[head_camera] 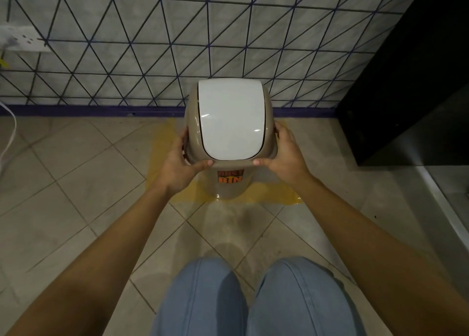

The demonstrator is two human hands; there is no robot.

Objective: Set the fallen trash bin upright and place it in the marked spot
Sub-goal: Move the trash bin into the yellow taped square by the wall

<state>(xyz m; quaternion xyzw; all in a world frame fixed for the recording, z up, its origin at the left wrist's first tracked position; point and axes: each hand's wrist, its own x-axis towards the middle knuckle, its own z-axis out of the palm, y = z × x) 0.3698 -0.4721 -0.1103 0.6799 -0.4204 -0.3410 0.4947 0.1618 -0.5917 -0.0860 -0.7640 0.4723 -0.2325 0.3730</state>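
1. We are holding the beige trash bin (229, 183) upright on the tiled floor (76, 196), its base sitting inside the yellow taped square (289, 198) near the foot of the wall (127, 43).
2. Its white swing lid (232, 118) is facing up at us, closed, and an orange label (230, 176) is showing on the front.
3. Our left hand (177, 163) is gripping the left side of the bin's top, fingers (184, 139) wrapped around the rim and thumb on the near edge.
4. Our right hand (285, 158) is clasping the right side the same way.
5. A black cabinet (406, 94) is standing to the right, well apart from the bin.
6. Our knees in blue jeans (253, 302) are showing below.
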